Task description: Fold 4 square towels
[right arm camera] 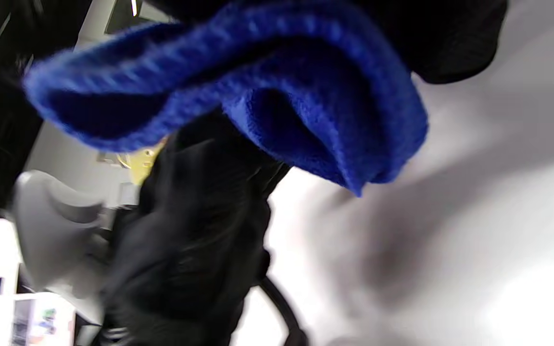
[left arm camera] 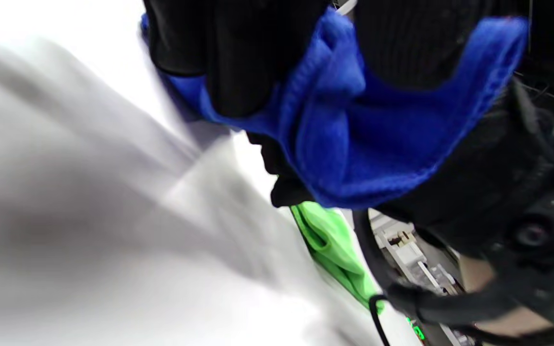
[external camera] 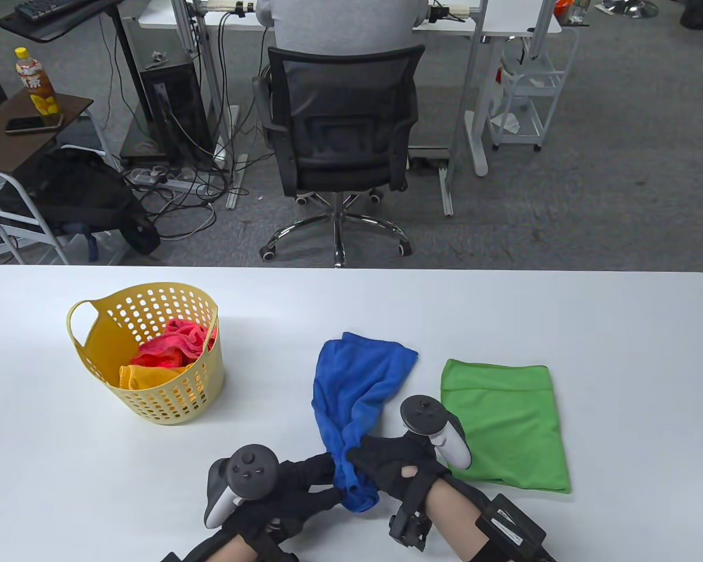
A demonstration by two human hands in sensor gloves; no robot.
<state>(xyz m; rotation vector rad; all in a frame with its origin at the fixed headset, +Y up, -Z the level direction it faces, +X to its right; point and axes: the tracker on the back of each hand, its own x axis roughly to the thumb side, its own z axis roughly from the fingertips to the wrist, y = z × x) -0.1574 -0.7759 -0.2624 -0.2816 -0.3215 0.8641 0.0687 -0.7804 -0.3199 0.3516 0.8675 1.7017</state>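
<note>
Risk: blue towel [external camera: 357, 398] is bunched w/ both hands pinching the same near end, so it may spread twisted or slide into the folded green towel [external camera: 504, 424] just beside it. Left hand [external camera: 293, 489] & right hand [external camera: 395, 462] both clenched on blue cloth near table front edge; red and orange towels wait in yellow basket [external camera: 88, 345].

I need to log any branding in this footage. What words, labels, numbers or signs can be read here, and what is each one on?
Nothing can be read with certainty.
Bottle on the side table: its label carries large characters, too small to read.
Green glowing marks on the wrist hardware in the left wrist view: too blurred to read.
Blue towel, green towel, yellow basket: no text visible.
</note>
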